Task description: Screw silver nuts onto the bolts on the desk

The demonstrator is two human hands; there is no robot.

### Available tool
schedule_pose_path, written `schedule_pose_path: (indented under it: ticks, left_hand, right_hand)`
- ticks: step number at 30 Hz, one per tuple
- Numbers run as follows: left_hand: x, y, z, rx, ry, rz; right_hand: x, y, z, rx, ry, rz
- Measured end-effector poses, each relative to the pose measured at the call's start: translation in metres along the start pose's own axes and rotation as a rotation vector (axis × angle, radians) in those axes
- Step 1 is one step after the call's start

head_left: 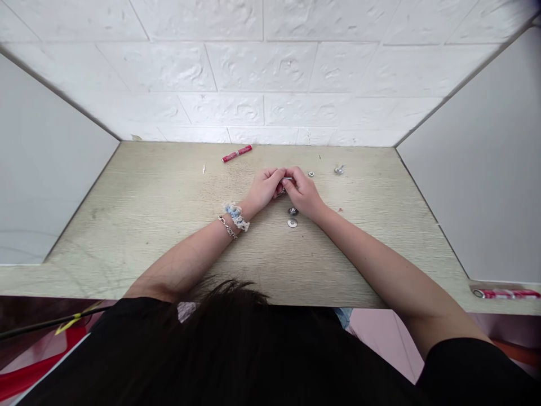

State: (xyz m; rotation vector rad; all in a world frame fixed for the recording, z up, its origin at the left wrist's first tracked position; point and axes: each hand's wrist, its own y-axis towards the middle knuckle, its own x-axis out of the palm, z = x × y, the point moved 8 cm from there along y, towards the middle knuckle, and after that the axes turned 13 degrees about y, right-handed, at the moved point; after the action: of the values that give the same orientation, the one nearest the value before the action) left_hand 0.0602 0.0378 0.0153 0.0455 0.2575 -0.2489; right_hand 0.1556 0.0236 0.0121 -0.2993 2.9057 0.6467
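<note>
Over the middle of the desk, my left hand (265, 188) and my right hand (302, 190) meet at the fingertips. Between them is a small silvery metal piece (287, 179), pinched by both hands; the fingers cover most of it, so its kind does not show. Close below my right hand lie a small round metal part (293, 211) and a flat metal disc (292, 223) with a hole or mark at its centre. A smaller metal washer-like part (311, 174) rests just beyond my right hand. On my left wrist are a blue and white scrunchie and a chain bracelet.
A red tube (236, 153) lies near the white brick wall (234, 67). Another metal part with a stem (339, 169) sits at the back right. A second red tube (505, 294) is by the right partition (477, 158). A left partition (51, 163) encloses the desk (139, 208).
</note>
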Motion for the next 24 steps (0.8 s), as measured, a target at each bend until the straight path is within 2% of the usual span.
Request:
schedule_pose_path:
  ticks: [10, 24]
  left_hand:
    - [0.0016, 0.0006, -0.0002, 0.008, 0.015, -0.006]
    - [0.0008, -0.0011, 0.0050, 0.124, 0.098, -0.027]
  right_hand:
    - [0.0025, 0.0008, -0.0011, 0.017, -0.011, -0.045]
    - [0.0017, -0.0013, -0.0030, 0.002, -0.024, -0.039]
